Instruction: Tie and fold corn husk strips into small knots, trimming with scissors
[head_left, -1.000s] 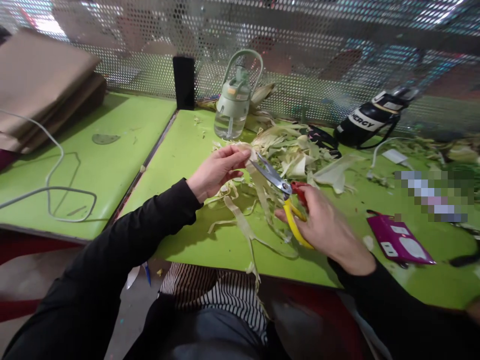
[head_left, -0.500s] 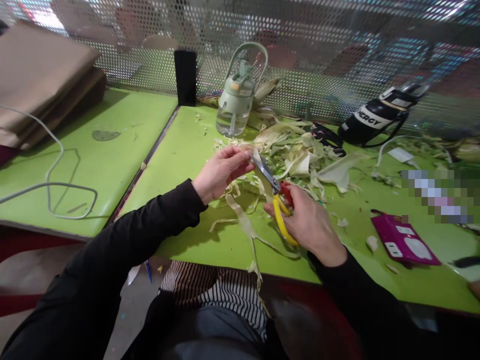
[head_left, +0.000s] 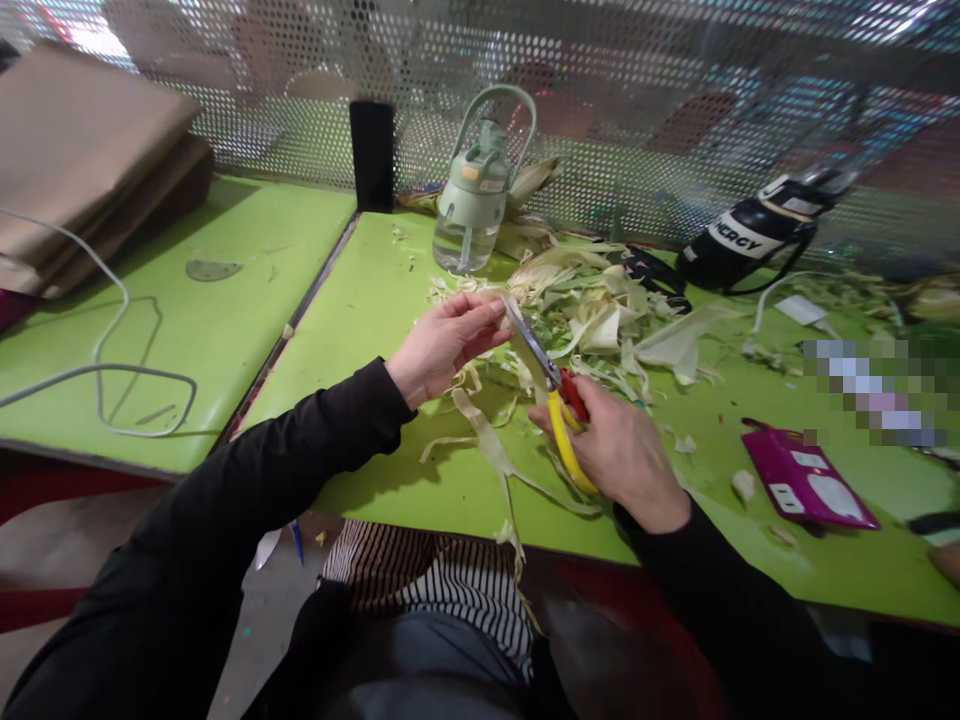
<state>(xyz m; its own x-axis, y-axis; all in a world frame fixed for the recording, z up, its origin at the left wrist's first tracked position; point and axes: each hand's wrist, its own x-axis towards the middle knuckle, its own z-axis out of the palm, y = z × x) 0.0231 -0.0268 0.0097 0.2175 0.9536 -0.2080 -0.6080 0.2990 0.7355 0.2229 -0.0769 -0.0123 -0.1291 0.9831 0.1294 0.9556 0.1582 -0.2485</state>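
Note:
My left hand pinches a pale piece of corn husk between thumb and fingers, above the table. My right hand is closed round the yellow and red handles of a pair of scissors. The metal blades point up and left and meet the husk close to my left fingertips. Just behind lies a heap of cut corn husks and thin shreds. A long split husk strip lies below my hands, its end hanging over the table's front edge.
A green water bottle stands behind the heap. A black bottle leans at the back right, against the perforated metal screen. A purple packet lies on the right. Brown paper bags and a white cable occupy the left table.
Both hands stay in almost the same place. The scissors and the husk have shifted only very slightly.

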